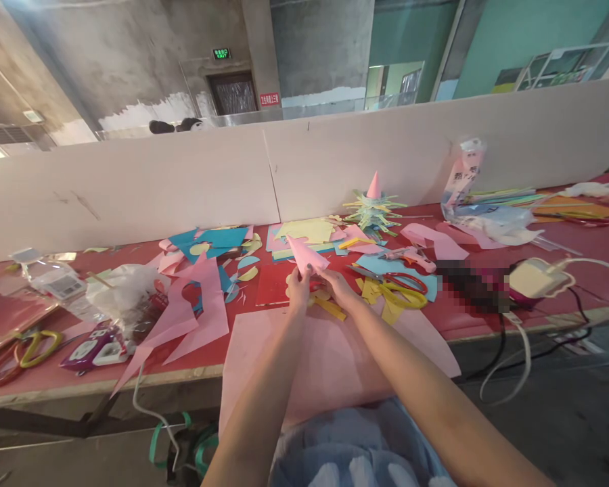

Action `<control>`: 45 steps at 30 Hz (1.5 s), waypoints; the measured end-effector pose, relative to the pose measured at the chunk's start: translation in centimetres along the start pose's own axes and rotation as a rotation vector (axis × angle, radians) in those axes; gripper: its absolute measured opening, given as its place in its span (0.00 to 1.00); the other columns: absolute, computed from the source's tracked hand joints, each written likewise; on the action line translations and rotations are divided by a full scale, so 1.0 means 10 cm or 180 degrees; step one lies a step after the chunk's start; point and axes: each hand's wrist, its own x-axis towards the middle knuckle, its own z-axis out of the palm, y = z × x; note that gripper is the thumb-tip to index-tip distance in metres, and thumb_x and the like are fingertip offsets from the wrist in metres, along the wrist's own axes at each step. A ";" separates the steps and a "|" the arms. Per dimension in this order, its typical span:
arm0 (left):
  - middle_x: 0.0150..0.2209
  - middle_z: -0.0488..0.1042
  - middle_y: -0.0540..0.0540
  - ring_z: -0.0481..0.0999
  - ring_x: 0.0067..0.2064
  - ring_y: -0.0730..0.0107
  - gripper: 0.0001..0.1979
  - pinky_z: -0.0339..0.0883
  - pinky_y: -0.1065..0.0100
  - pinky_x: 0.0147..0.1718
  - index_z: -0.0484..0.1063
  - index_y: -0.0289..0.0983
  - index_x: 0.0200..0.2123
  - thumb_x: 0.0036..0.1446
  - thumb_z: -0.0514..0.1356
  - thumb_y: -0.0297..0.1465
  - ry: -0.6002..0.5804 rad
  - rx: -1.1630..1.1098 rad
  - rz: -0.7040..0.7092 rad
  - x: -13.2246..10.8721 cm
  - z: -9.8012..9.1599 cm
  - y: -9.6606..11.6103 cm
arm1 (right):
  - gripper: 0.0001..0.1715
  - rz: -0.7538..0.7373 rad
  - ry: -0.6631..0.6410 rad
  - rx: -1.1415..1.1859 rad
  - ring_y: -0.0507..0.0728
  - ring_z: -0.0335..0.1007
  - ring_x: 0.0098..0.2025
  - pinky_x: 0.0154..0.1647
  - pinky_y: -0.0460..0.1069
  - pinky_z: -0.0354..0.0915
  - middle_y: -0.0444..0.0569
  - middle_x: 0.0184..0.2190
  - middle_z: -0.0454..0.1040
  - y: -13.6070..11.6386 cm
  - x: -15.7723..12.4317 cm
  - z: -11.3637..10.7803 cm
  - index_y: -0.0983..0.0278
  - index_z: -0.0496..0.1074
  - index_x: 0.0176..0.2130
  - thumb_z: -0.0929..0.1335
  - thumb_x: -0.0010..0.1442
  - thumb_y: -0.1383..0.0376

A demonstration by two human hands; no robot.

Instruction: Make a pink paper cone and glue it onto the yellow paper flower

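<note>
Pink paper cone point(307, 257) held over a cluttered red tabletop point(451, 310)

The left hand point(299, 289) and right hand point(335, 284) close their fingers round the cone's wide end, its point tilted up and away to the left, above scalloped pale yellow paper point(321, 295); just right, yellow-handled scissors point(390, 288) and a pink-and-white glue gun point(415, 258) crowd the space, while behind stands a frilled, strip-fringed paper piece point(373, 215) topped by another smooth pink cone point(374, 187); jagged pink offcuts point(206, 301) and a crinkled clear bag point(122, 287) lie left, and a broad pink sheet point(329, 348) overhangs the near edge under the forearms
</note>
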 end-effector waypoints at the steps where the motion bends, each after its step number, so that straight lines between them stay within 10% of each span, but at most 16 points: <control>1: 0.36 0.77 0.44 0.75 0.38 0.64 0.20 0.67 0.67 0.37 0.71 0.37 0.36 0.56 0.55 0.48 -0.0022 -0.0071 0.0017 0.01 0.00 -0.01 | 0.23 0.0000 -0.0072 0.0113 0.57 0.74 0.36 0.33 0.49 0.67 0.51 0.38 0.78 0.00 0.01 0.00 0.62 0.77 0.42 0.70 0.53 0.49; 7: 0.36 0.77 0.45 0.75 0.40 0.64 0.20 0.67 0.68 0.38 0.72 0.37 0.37 0.57 0.54 0.48 -0.0053 -0.0019 0.0047 -0.01 -0.01 0.04 | 0.27 0.0086 -0.0383 0.0506 0.59 0.72 0.45 0.39 0.50 0.68 0.51 0.40 0.78 -0.03 0.04 -0.02 0.62 0.74 0.45 0.64 0.57 0.45; 14: 0.44 0.76 0.44 0.75 0.47 0.63 0.18 0.66 0.66 0.46 0.72 0.39 0.46 0.60 0.54 0.44 -0.0092 0.0410 -0.0055 -0.09 -0.02 0.19 | 0.18 0.0154 0.0184 0.0771 0.58 0.74 0.38 0.37 0.50 0.69 0.49 0.32 0.78 -0.04 0.05 -0.02 0.62 0.74 0.37 0.72 0.51 0.53; 20: 0.61 0.62 0.43 0.61 0.62 0.58 0.27 0.62 0.59 0.55 0.60 0.47 0.60 0.57 0.59 0.38 0.0402 0.0904 0.0733 -0.14 -0.02 0.19 | 0.15 0.0097 0.0490 0.0869 0.54 0.72 0.31 0.34 0.49 0.68 0.45 0.28 0.76 0.02 0.11 -0.08 0.61 0.73 0.32 0.75 0.46 0.57; 27: 0.64 0.58 0.49 0.61 0.63 0.58 0.15 0.59 0.57 0.60 0.74 0.48 0.49 0.57 0.60 0.32 -0.0122 0.1321 0.1724 -0.13 -0.01 0.09 | 0.17 0.0019 0.0489 0.0994 0.51 0.69 0.28 0.32 0.47 0.66 0.42 0.26 0.74 0.08 0.14 -0.13 0.62 0.73 0.31 0.76 0.45 0.56; 45: 0.59 0.66 0.49 0.64 0.61 0.60 0.14 0.61 0.56 0.59 0.77 0.46 0.44 0.56 0.58 0.26 -0.0210 0.1257 0.1565 -0.08 -0.01 0.03 | 0.12 0.0186 0.0468 0.1108 0.53 0.71 0.30 0.33 0.48 0.67 0.45 0.27 0.75 0.02 0.13 -0.13 0.62 0.73 0.32 0.74 0.48 0.58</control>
